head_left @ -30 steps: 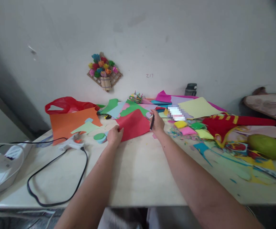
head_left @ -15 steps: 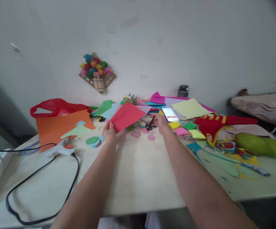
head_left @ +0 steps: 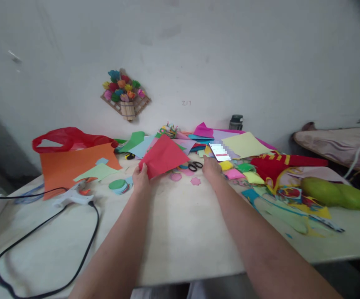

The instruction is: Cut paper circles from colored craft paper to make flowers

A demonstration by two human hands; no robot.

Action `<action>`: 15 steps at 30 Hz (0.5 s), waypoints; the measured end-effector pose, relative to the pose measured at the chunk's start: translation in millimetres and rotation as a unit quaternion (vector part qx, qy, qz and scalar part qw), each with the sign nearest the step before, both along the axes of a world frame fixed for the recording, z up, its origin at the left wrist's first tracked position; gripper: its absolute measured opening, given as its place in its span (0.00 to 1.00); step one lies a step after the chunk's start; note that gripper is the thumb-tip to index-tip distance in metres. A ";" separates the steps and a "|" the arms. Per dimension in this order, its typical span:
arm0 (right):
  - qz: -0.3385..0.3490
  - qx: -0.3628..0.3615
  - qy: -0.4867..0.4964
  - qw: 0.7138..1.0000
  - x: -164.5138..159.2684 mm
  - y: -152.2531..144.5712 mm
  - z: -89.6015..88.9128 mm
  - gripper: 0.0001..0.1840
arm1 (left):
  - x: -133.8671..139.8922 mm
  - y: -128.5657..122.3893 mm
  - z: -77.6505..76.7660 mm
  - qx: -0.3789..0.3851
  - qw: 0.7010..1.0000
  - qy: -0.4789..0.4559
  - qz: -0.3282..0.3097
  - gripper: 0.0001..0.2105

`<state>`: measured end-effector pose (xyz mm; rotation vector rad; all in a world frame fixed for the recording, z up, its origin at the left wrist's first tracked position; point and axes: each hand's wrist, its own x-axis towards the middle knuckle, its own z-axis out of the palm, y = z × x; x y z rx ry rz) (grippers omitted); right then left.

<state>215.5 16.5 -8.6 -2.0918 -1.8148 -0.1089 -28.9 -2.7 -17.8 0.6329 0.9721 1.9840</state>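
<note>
My left hand (head_left: 140, 176) grips the near left edge of a red paper sheet (head_left: 164, 158), thumb on top, with the sheet raised at a tilt over the table. My right hand (head_left: 211, 168) is beside a phone (head_left: 219, 152) and a yellow packet (head_left: 226, 165). It looks open, a finger stretched forward, though most fingers are hidden behind the back of the hand. Just left of it lie black-handled scissors (head_left: 195, 166), apart from the hand; their blades are hard to make out. Pink paper cutouts (head_left: 195, 181) lie nearer to me.
On the left are a white glue gun (head_left: 75, 196) with a looping black cord, an orange sheet (head_left: 70, 166), a red bag (head_left: 74, 137) and stacked paper circles (head_left: 118, 185). At right lie colored packets (head_left: 253, 177), red cloth (head_left: 270, 166), paper scraps and green fruit (head_left: 335, 193).
The scissors, upright at my right fingers before, now lie flat on the table, let go. My right hand has shifted slightly away from them. My left hand still holds the red sheet.
</note>
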 end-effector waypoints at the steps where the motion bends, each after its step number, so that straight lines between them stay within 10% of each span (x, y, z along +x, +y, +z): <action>1: -0.008 0.003 -0.021 1.000 -1.7 -1.6 -1.0 0.23 | 0.1 -0.7 0.5 -0.002 1.000 -0.010 -0.005 0.03; 6: 0.017 0.061 -0.090 0.994 -12.5 -3.6 0.4 0.17 | 0.0 -3.6 4.4 -0.005 0.998 -0.053 -0.023 0.04; 15: 0.100 -0.046 -0.127 0.986 -39.5 3.5 22.6 0.16 | -0.8 -5.2 7.8 -0.029 0.994 -0.089 -0.055 0.08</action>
